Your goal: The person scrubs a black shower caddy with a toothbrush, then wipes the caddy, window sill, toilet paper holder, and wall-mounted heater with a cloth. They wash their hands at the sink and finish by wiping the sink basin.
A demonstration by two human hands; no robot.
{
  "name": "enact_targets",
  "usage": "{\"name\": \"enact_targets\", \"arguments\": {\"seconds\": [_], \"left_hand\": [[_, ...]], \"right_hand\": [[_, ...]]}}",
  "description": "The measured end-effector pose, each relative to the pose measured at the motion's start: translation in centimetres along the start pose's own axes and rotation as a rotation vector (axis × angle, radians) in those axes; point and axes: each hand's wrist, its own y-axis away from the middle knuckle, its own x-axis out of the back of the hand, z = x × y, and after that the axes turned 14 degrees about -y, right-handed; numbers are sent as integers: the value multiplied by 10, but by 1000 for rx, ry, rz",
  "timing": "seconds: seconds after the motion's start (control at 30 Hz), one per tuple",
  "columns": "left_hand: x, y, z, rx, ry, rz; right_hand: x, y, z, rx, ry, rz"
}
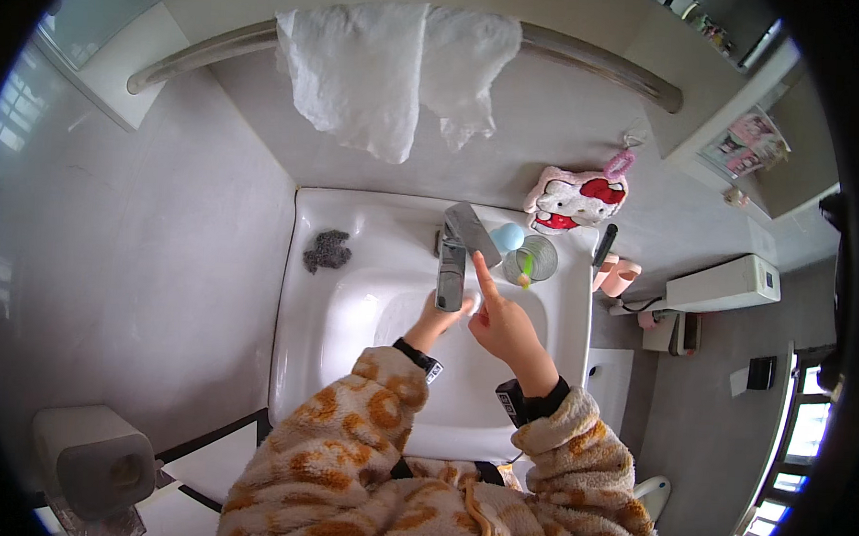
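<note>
A chrome faucet (451, 275) with a wide flat lever handle (472, 232) stands at the back of a white ceramic sink (350, 437). My left hand (434, 317) is under the spout, partly hidden by it, and something small and white (475, 302) shows beside its fingers; whether it is held I cannot tell. With the index finger extended, my right hand (500, 316) is at the near end of the lever, the other fingers curled and nothing visible in them. Right of the lever are a light blue round object (508, 237) and a clear glass (543, 261) with a green-handled item.
A dark grey mesh scrubber (327, 251) lies on the sink's left ledge. White towels (366, 78) hang from a metal rail (597, 56) above. A cartoon cat hand towel (578, 199) hangs on the back wall, near a black-handled object (605, 245) at the sink's right edge.
</note>
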Motion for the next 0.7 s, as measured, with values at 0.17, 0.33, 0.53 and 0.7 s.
{"name": "enact_targets", "arguments": {"seconds": [0.17,0.33,0.53,0.7], "left_hand": [[42,15,-2,237,768,-87],[50,21,-20,326,870,-175],[37,-3,-51,331,1120,-711],[20,-8,-33,350,1102,-213]], "right_hand": [[3,-8,-4,98,-216,34],[0,-21,-12,163,-777,33],[3,-15,-16,193,-633,97],[6,-11,-20,159,-279,159]]}}
